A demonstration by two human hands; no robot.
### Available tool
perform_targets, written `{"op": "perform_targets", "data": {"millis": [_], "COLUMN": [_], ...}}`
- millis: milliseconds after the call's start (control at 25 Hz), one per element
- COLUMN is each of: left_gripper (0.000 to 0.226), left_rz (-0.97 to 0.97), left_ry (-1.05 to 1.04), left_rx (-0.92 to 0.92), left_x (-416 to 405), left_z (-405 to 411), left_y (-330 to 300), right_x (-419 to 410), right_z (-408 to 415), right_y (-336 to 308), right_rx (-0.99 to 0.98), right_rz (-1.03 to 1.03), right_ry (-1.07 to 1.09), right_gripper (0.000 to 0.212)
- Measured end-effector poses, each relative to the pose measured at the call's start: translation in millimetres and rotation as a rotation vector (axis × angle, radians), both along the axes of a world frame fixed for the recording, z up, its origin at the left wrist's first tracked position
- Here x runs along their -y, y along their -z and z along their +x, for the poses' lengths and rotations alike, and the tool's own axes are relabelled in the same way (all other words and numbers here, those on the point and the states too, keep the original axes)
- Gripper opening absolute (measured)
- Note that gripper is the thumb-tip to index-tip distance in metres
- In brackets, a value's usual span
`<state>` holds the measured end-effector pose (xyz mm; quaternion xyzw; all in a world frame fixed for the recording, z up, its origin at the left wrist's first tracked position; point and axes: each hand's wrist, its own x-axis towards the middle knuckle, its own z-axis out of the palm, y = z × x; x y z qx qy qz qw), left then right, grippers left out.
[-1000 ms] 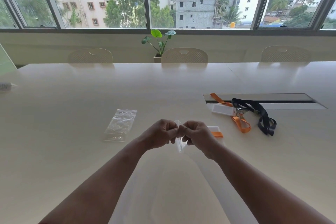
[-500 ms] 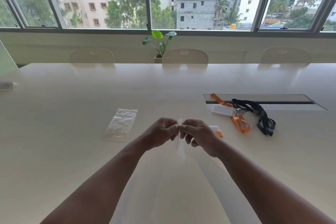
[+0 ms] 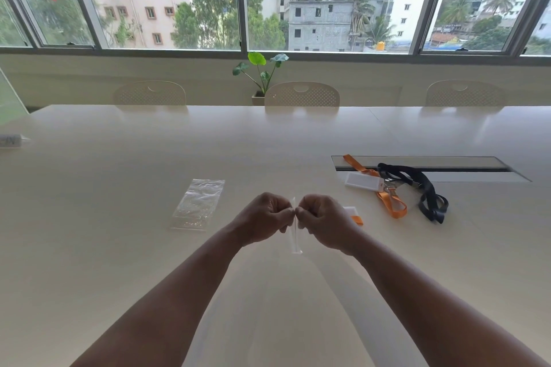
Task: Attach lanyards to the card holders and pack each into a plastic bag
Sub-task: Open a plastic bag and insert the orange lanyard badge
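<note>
**Pinching a clear bag at centre frame**

Pinching from both sides, the left hand [image 3: 262, 217] and the right hand [image 3: 320, 219] meet knuckle to knuckle just below the middle of the frame, fingers curled and gripping the top of a thin clear plastic bag [image 3: 293, 235] between them. Seen edge-on, this bag hangs down from the fingertips above the pale cream table [image 3: 119, 247].

Left of the hands, a second, crinkled transparent plastic bag [image 3: 198, 202] lies flat on the table, well apart from them. Just beside the right hand, partly hidden behind it, a white card holder with a short piece of orange strap [image 3: 353, 214] rests on the surface. Further to the right of centre sits another white rectangular card holder [image 3: 362, 180], with an orange fabric lanyard [image 3: 390, 202] whose metal clip lies at its edge; whether the clip is fastened cannot be told. A black fabric lanyard [image 3: 423, 188] lies coiled just beside the orange one, overlapping a long rectangular cable hatch [image 3: 477, 170] in the table.

At the upper centre, a small green potted plant [image 3: 262, 74] stands beneath the windows.
</note>
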<state>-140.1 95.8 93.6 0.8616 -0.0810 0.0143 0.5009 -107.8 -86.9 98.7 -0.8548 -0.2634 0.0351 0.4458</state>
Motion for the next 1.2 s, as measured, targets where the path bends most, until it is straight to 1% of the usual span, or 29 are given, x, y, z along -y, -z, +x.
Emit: {"op": "perform_targets", "data": {"millis": [120,200,280,400,640,720,800,880,920,960,1040,1080,1120,1160,1200], "left_gripper": [0.030,0.031,0.032,0.027,0.020,0.017,0.014,0.011,0.011,0.011,0.014,0.014,0.013,0.012,0.012], "left_rz": [0.107,0.250,0.383,0.531,0.818,0.888,0.900,0.799,0.725,0.653,0.523,0.474,0.440,0.423,0.423], "left_ry": [-0.057,-0.137,-0.232,-0.302,-0.250,-0.245,-0.263,-0.305,-0.328,-0.347,-0.375,-0.387,-0.397,-0.400,-0.394], "left_rx": [0.054,0.137,0.216,0.258,0.340,0.387,0.401,0.371,0.351,0.336,0.323,0.324,0.327,0.330,0.329], "left_x": [2.5,3.8,3.4,2.3,-3.5,-4.0,0.5,7.6,11.3,14.9,20.4,22.2,23.4,24.2,24.7], "left_z": [-0.6,-1.6,-1.9,-2.7,-1.7,-0.1,-0.7,-2.6,-3.7,-4.5,-5.7,-5.9,-6.1,-6.8,-7.8], "left_y": [-1.4,-2.7,-5.3,-10.1,-23.3,-27.3,-28.4,-27.4,-26.6,-26.1,-25.1,-24.4,-23.1,-20.9,-17.9], "right_x": [-1.7,-1.4,0.3,3.7,11.8,14.1,14.2,10.8,7.9,4.5,-2.3,-4.6,-6.1,-6.9,-7.1], "right_z": [0.7,1.6,3.8,7.0,13.5,14.7,14.1,12.6,11.0,8.7,4.7,3.5,3.2,3.4,3.5], "right_y": [0.7,0.5,-1.3,-5.0,-6.3,-7.6,-7.9,-6.1,-4.4,-3.2,-0.2,1.9,4.4,6.7,8.0], "right_rx": [0.179,0.253,0.309,0.367,0.584,0.623,0.635,0.585,0.508,0.390,0.077,-0.064,-0.155,-0.184,-0.166], "right_rz": [-0.110,-0.161,-0.190,-0.236,-0.434,-0.454,-0.441,-0.371,-0.291,-0.202,-0.035,0.042,0.101,0.129,0.132], "right_ry": [0.036,0.070,0.142,0.217,0.181,0.164,0.173,0.203,0.232,0.262,0.273,0.262,0.256,0.257,0.259], "right_gripper": [0.029,0.027,0.025,0.023,0.017,0.015,0.012,0.006,0.006,0.011,0.025,0.028,0.029,0.028,0.026]}}
